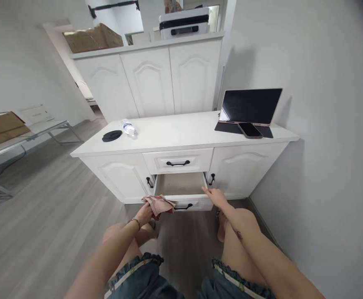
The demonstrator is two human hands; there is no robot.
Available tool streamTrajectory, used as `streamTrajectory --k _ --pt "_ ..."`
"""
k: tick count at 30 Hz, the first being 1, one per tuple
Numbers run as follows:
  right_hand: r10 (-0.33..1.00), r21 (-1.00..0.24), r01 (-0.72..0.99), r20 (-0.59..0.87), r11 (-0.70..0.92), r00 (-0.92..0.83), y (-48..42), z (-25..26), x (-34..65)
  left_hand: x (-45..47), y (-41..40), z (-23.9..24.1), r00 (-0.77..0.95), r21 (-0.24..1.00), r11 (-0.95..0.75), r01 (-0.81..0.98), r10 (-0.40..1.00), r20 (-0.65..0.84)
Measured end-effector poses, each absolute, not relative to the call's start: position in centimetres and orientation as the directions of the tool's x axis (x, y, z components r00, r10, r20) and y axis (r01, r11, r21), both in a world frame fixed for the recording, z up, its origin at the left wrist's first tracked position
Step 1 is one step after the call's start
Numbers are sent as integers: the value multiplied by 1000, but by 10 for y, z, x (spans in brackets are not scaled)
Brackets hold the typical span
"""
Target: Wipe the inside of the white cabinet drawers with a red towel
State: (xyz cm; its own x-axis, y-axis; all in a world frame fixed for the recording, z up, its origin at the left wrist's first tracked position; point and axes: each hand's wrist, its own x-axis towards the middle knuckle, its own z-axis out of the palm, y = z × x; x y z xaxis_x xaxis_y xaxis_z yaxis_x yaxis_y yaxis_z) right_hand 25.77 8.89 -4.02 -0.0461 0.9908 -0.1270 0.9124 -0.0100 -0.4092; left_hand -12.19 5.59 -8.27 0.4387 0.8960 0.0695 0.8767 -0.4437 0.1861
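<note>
My left hand (145, 214) is closed round a pink and red cloth (159, 204), which lies against the left part of the lower drawer's front. The lower drawer (181, 185) is pulled out from the white cabinet (122, 170), and its pale bottom shows. At the drawer's right front corner, my right hand (216, 197) grips the top edge of the front panel; some of its fingers are hidden. A dark handle (183, 206) on that panel is partly covered by the cloth. Above it, the upper drawer (178, 161) is closed.
On the cabinet top stand a tablet (251, 106) with a phone (250, 130) before it, a plastic bottle (129, 128) and a flat black item (112, 136). A wall (334, 145) rises at the right. My knees flank the drawer. Cardboard boxes (3, 128) sit at the left.
</note>
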Motion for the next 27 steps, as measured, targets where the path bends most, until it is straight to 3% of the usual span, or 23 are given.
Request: streamTrajectory --k 3,8,15,19,27 --pt "990 -407 913 -130 -10 -47 88 -40 258 -113 54 -88 559 215 -538 815 828 -46" --pt "990 -410 912 -136 -14 -46 88 -39 258 -61 57 -95 586 217 -551 806 795 -159" --pt "990 -398 917 -129 -7 -48 87 -41 258 23 57 -74 712 206 -703 681 701 37" --pt "992 -395 919 -116 1 -51 87 -43 257 21 55 -67 670 176 -667 724 740 52" --pt "993 -394 919 -99 13 -57 86 -42 257 -76 48 -88 384 107 -383 918 923 14"
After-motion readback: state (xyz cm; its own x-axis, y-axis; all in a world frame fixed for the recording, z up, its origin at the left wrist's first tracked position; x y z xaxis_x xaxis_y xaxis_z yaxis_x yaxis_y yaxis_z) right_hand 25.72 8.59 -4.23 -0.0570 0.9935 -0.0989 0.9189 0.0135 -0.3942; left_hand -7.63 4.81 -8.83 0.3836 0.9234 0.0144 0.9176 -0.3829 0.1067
